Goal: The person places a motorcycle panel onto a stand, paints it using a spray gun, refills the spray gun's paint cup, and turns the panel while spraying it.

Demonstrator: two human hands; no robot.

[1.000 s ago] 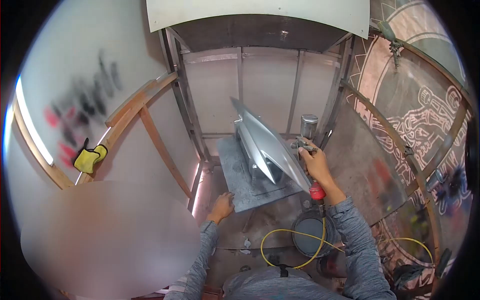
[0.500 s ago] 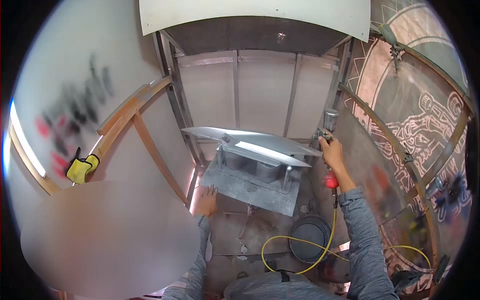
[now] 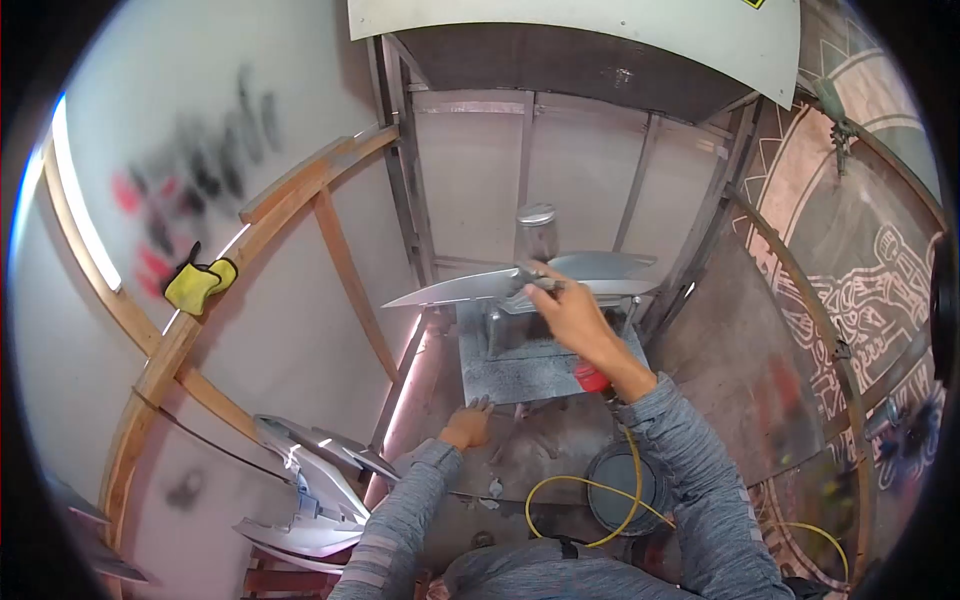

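Note:
My right hand (image 3: 578, 318) is closed around a spray gun (image 3: 522, 282), mostly hidden by the fingers. Its metal cup (image 3: 537, 238) points up, and a red fitting (image 3: 591, 377) below joins a yellow hose (image 3: 636, 470). Directly behind the gun lies a long, pointed silver panel (image 3: 450, 290), raised on posts above a paint-speckled grey board (image 3: 520, 376). At the board's near left corner, my left hand (image 3: 466, 425) grips the edge with its fingertips. The gun and hand cover the panel's middle.
A dark bucket (image 3: 628, 490) stands on the floor below the board. Wooden rails (image 3: 300, 185) run along the left wall, with a yellow glove-like item (image 3: 200, 284) hanging there. Silver fairing parts (image 3: 320, 500) sit lower left. Another spray gun (image 3: 840, 130) hangs at right.
My right hand has brought the spray gun from the panel's right end leftward, in front of its middle. The board and panel have turned, with my left hand at the corner. The view has shifted left.

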